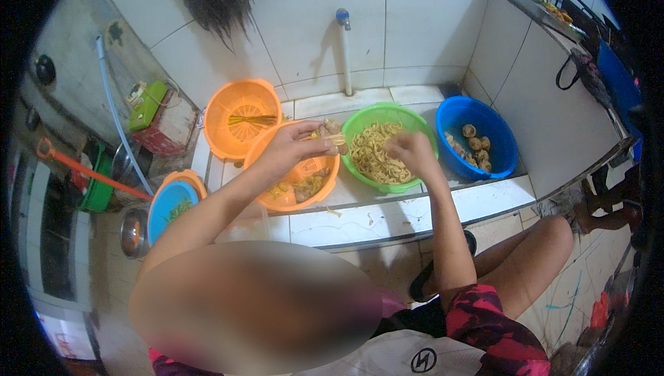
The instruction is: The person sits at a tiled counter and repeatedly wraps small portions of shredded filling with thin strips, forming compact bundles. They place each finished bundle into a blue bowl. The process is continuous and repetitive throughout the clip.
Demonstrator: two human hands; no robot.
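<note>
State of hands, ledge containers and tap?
Round green plastic basin: holding yellowish strips.
Round blue plastic basin: partly filled.
Rear orange plastic colander: holding thin sticks.
Front orange plastic colander: partly filled.
Blue-topped tap: not visibly running.
Left hand: gripping brownish piece.
Right hand: blurred, grip unclear.

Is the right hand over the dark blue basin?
No, the right hand is over the green basin, and the dark blue basin stands farther right.

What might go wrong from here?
1. The left hand pinches a pale, lumpy bundle near the nearer orange basket's rim; a slip might drop it outside.
2. The right hand is over the green basin of noodle-like strands; it could drag some out. Scraps already lie on the tiled ledge.
</note>
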